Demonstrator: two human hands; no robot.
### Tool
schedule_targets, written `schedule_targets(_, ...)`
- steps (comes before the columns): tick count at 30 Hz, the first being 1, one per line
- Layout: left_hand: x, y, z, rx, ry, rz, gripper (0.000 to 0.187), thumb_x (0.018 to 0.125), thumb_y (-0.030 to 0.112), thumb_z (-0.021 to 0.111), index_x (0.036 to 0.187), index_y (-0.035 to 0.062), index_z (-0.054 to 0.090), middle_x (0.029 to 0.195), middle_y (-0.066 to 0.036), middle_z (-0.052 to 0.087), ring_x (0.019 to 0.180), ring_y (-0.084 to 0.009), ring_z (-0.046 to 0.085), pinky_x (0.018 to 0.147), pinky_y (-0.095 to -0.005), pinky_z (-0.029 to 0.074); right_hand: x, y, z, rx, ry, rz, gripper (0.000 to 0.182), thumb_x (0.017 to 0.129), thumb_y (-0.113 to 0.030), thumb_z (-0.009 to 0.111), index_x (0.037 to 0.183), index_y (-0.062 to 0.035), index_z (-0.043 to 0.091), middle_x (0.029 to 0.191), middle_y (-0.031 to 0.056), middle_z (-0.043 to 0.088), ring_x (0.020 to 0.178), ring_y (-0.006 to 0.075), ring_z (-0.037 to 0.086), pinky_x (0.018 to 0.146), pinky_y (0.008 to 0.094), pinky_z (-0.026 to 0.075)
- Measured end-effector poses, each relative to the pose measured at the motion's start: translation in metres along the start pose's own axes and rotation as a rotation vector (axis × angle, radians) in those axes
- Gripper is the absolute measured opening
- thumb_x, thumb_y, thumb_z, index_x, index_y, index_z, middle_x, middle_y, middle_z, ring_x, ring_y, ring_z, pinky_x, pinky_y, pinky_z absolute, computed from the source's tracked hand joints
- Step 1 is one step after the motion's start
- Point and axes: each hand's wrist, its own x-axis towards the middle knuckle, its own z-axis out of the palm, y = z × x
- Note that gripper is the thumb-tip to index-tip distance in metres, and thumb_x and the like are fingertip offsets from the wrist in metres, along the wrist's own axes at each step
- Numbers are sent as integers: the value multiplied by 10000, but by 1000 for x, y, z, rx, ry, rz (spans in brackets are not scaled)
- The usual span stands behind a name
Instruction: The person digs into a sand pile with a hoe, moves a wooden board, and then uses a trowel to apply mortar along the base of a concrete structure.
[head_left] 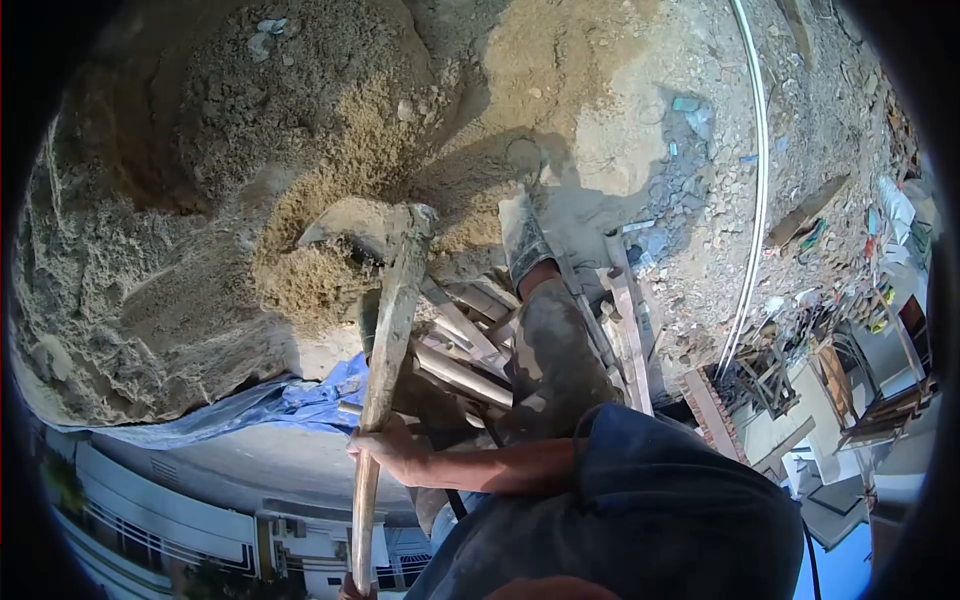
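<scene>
A hoe (388,335) with a long, dusty wooden handle runs from the bottom edge up to the sand. Its broad metal blade (352,222) points left and lies against loose damp sand (300,275), partly covered by it. My right hand (388,452) is closed around the lower half of the handle, the forearm reaching across from the right. Near the handle's end, at the bottom edge, my left hand (356,588) wraps round it, mostly cut off by the frame. My dusty boot (523,235) stands right of the hoe head.
Several wooden poles and boards (465,375) lie around my leg. A blue tarpaulin (315,400) borders the sand heap at lower left. A white pipe (762,160) crosses rubble on the right. Scrap timber and furniture (840,380) stand at far right; buildings (170,500) show at lower left.
</scene>
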Motion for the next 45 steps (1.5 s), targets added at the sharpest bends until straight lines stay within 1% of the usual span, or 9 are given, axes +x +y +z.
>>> schedule_targets(5,75,136,51,9,-16,61,318,717,139,687,960,50,502,736,-226,614,747,-468,600,613,-505,488,22,-135,-83,101,97,-219,115,764,11,611,753,-35,506,619,51,530,508,162,542,497,305,447)
schedule_targets(9,232,312,91,-227,74,738,393,769,141,633,1114,3,505,825,-272,614,806,-453,613,666,-471,502,114,-312,-197,-21,532,-712,108,784,-62,647,761,-46,543,624,33,528,474,148,514,438,298,418)
schedule_targets(14,266,497,115,-280,-106,535,393,758,145,614,1092,-35,513,748,-247,612,705,-384,648,615,-429,491,152,-463,-320,-405,814,-674,139,805,-86,618,693,-35,553,615,50,551,463,148,511,446,309,436)
schedule_targets(23,207,404,29,-63,-252,248,386,743,154,595,1049,-67,515,906,-303,615,916,-458,601,787,-454,486,174,-315,-261,-47,629,-505,155,825,-75,593,681,-67,536,594,45,529,426,166,515,399,324,442)
schedule_targets(27,166,285,0,-27,-153,253,424,731,121,654,1098,-41,515,797,-218,591,748,-288,615,689,-393,485,149,-216,-175,-29,631,-483,189,781,-25,588,633,-39,472,561,18,464,411,137,480,369,299,387)
schedule_targets(31,71,108,-5,172,-20,44,278,729,143,656,943,23,525,718,-237,603,728,-453,606,616,-461,492,77,-52,-86,244,226,-334,281,723,45,620,916,-43,435,644,43,509,451,149,513,392,289,417)
schedule_targets(34,25,52,10,215,-28,-40,290,725,152,667,947,35,522,729,-234,609,744,-455,609,618,-479,492,33,11,-60,209,46,-7,202,696,101,636,781,-24,500,659,52,540,571,170,583,552,315,504)
schedule_targets(40,65,86,53,155,139,-14,280,724,154,671,929,46,514,732,-237,605,740,-462,601,618,-499,479,46,-87,-105,221,97,-236,138,712,62,608,700,-21,499,611,76,546,531,173,575,485,319,476)
schedule_targets(45,237,295,63,164,310,412,307,755,259,644,990,83,558,848,-216,638,804,-445,605,684,-485,485,98,-273,-192,398,180,-633,105,740,-9,614,666,-33,543,600,53,527,466,162,515,423,316,425)
